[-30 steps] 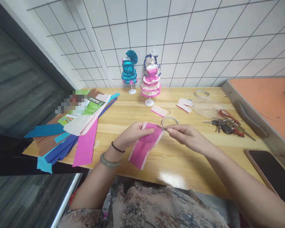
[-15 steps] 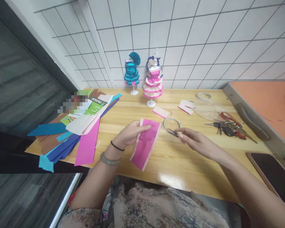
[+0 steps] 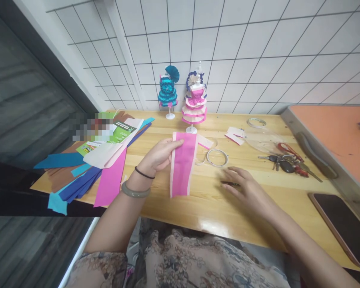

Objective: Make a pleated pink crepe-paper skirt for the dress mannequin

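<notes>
My left hand [image 3: 162, 154] pinches the upper left edge of a pink crepe paper strip [image 3: 184, 166] with pale borders along its long sides. The strip hangs upright above the table. Over the wood to the right, my right hand [image 3: 243, 186] has its fingers apart and slightly blurred. A thin dark object [image 3: 230, 183] lies by its fingertips; its kind is hard to make out. Just beyond that hand, a narrow roll of tape [image 3: 217, 158] lies flat on the table. A small pale paper piece with a pink edge [image 3: 206, 142] is partly behind the strip.
Two dress forms in paper dresses, one teal [image 3: 168, 92] and one pink and cream [image 3: 194, 110], stand by the tiled wall, another behind. Coloured paper strips [image 3: 110, 176] lie left. Keys [image 3: 286, 164], another tape roll [image 3: 256, 122] and a phone [image 3: 337, 224] are right.
My left hand has raised the strip and turned it more upright. My right hand has moved off the tape roll, down and right, its fingers spreading from a pinch.
</notes>
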Available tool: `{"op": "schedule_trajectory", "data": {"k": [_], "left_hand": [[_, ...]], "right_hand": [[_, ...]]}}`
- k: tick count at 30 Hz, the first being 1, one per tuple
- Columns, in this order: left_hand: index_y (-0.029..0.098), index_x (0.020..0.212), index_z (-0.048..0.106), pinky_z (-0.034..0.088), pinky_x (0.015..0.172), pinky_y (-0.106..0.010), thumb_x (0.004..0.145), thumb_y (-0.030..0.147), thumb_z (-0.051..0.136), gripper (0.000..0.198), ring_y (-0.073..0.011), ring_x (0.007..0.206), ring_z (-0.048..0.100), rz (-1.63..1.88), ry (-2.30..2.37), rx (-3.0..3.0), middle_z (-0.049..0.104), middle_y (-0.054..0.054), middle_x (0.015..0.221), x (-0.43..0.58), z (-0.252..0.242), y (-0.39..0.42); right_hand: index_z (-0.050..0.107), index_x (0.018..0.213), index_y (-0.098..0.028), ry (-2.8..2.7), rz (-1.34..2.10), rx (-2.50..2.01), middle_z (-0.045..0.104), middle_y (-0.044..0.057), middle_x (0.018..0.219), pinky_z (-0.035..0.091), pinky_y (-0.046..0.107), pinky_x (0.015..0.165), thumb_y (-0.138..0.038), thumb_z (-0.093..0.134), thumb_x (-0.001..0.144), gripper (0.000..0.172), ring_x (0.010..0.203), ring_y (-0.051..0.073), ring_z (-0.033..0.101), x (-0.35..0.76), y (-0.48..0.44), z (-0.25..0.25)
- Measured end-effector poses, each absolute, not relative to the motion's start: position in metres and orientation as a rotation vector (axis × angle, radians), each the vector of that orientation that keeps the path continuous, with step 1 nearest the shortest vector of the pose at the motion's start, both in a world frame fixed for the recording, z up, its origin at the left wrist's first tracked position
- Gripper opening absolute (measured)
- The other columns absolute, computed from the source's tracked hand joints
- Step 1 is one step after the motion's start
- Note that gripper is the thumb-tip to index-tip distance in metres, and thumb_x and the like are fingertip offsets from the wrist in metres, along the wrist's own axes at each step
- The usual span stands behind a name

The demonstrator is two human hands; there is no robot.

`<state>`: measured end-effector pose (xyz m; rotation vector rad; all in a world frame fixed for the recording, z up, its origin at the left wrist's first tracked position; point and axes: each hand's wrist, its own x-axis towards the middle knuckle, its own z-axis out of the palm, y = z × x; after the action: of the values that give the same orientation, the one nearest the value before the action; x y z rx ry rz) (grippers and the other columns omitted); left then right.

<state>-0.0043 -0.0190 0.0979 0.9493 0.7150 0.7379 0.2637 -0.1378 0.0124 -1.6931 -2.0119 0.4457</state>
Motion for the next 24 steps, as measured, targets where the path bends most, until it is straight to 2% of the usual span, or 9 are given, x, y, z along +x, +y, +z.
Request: {"op": "schedule_trajectory", "data": {"k": [3,5,7,10,13,18,21,24], "left_hand": [[0.007,0.085,0.066,0.05,0.07,-0.025,0.082,0.018,0.057,0.014,-0.0137,0.066,0.065,0.801,0.692,0.911,0.07,-0.008,0.075,-0.001,0.108,-0.021],[0.008,0.088,0.065,0.051,0.074,-0.027,0.084,0.017,0.053,0.016,-0.0151,0.071,0.066,0.853,0.664,0.83,0.07,-0.007,0.077,-0.001,0.111,-0.024],[0.008,0.091,0.065,0.05,0.08,-0.029,0.086,0.017,0.049,0.019,-0.0169,0.078,0.067,0.903,0.655,0.718,0.071,-0.007,0.08,-0.005,0.111,-0.026],[0.008,0.093,0.064,0.049,0.087,-0.031,0.088,0.019,0.044,0.023,-0.0177,0.083,0.067,0.986,0.688,0.549,0.071,-0.007,0.079,-0.018,0.106,-0.026],[0.008,0.093,0.063,0.049,0.089,-0.029,0.088,0.018,0.044,0.022,-0.0149,0.08,0.067,1.126,0.719,0.434,0.071,-0.006,0.079,-0.036,0.092,-0.025],[0.013,0.086,0.062,0.05,0.088,-0.03,0.083,0.011,0.05,0.013,-0.0125,0.078,0.066,1.253,0.746,0.359,0.071,-0.003,0.081,-0.068,0.055,-0.032],[0.014,0.086,0.062,0.052,0.085,-0.032,0.081,0.01,0.053,0.011,-0.0135,0.08,0.066,1.205,0.772,0.424,0.07,-0.003,0.083,-0.085,0.032,-0.043],[0.014,0.089,0.062,0.053,0.079,-0.031,0.075,0.008,0.06,0.015,-0.014,0.08,0.065,1.145,0.863,0.525,0.069,-0.003,0.085,-0.1,0.014,-0.054]], "right_hand": [[0.039,0.136,-0.023,-1.789,0.978,-1.433,0.047,0.012,0.136,0.034,0.046,0.104,-0.045,0.058,0.081,0.063,0.124,0.026,0.044,0.23,-0.125,0.02],[0.035,0.139,-0.023,-1.594,1.249,-1.244,0.044,0.012,0.139,0.033,0.044,0.106,-0.044,0.065,0.076,0.073,0.127,0.024,0.042,0.206,-0.115,0.02],[0.039,0.136,-0.022,-1.464,1.414,-1.09,0.048,0.012,0.136,0.035,0.042,0.104,-0.043,0.071,0.069,0.077,0.124,0.024,0.045,0.187,-0.104,0.018],[0.053,0.123,-0.018,-1.396,1.614,-0.965,0.061,0.01,0.12,0.043,0.04,0.096,-0.042,0.075,0.064,0.067,0.107,0.023,0.058,0.172,-0.093,0.014],[0.061,0.112,-0.017,-1.353,1.719,-1.008,0.068,0.006,0.103,0.048,0.036,0.087,-0.039,0.076,0.062,0.057,0.09,0.02,0.064,0.172,-0.091,0.012],[0.062,0.109,-0.018,-1.334,1.722,-1.094,0.069,0.004,0.099,0.048,0.032,0.081,-0.037,0.075,0.064,0.05,0.084,0.018,0.064,0.182,-0.092,0.009],[0.061,0.107,-0.017,-1.297,1.68,-1.182,0.069,0.004,0.094,0.049,0.031,0.076,-0.037,0.076,0.062,0.052,0.079,0.018,0.064,0.188,-0.092,0.002],[0.056,0.111,-0.016,-1.289,1.616,-1.315,0.067,0.001,0.079,0.047,0.028,0.062,-0.039,0.076,0.06,0.059,0.064,0.014,0.06,0.193,-0.091,-0.005]]}}
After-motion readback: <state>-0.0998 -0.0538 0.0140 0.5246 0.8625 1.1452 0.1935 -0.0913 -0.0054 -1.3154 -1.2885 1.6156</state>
